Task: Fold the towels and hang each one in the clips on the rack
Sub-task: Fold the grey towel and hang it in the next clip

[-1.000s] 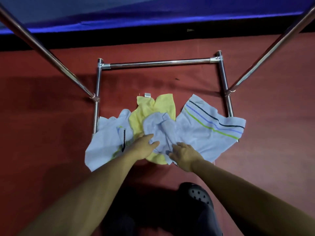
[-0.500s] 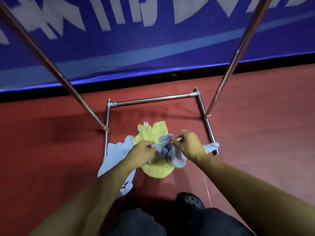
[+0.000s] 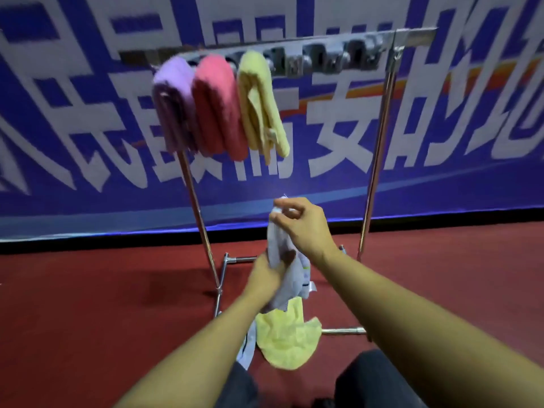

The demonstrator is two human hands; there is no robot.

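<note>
Pinched at its top edge by the right hand (image 3: pixel 306 228), a pale blue towel (image 3: pixel 279 278) is held up in front of the rack (image 3: pixel 379 136); lower down it is bunched in the closed left hand (image 3: pixel 265 275). Both hands are clamped on the same cloth, which hangs in a loose, unfolded rope.

Risks, as judged:
- No fold is formed yet, so a crumpled bundle may be pushed at a clip and slip out.
- The hanging tail may drag over the yellow towel (image 3: pixel 285 340) on the red floor (image 3: pixel 88 304) and pull it along.
- The thin corner may slide out of the fingertip pinch.
- Free clips (image 3: pixel 329 58) are blurred, so their state cannot be told.

Materials: the held towel looks thin, limp and smooth, with a striped edge. 3 plush, thick towels are hung folded on the left part of the bar: purple towel (image 3: pixel 173 104), pink towel (image 3: pixel 219 104), light yellow towel (image 3: pixel 260 101). The rack is made of shiny metal tubing with a rectangular base. A second pale cloth (image 3: pixel 247 346) lies beside the yellow one.
</note>
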